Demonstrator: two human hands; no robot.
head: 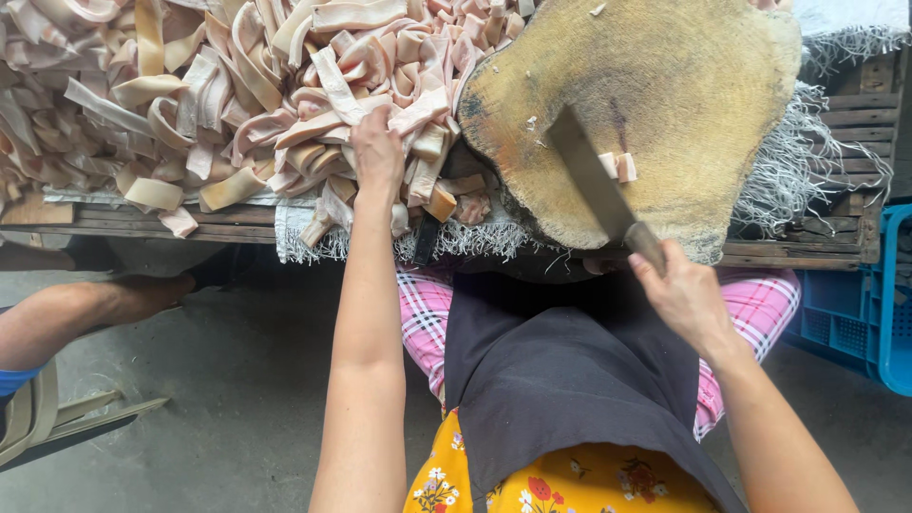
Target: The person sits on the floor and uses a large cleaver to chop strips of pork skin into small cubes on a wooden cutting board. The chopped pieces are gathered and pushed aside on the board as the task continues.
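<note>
Near board edge (570, 233), cleaver (594, 180) in right hand (686, 296)

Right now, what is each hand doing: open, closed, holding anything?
Left hand: reaching into the heap of pale pink skin strips; grip cannot be told.
Right hand: closed on the broad metal cleaver's wooden handle.

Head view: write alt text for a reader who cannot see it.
A person's left hand reaches into a pile of pale pink strips, while the right hand holds a cleaver over a round wooden chopping block with two small cut pieces.
</note>
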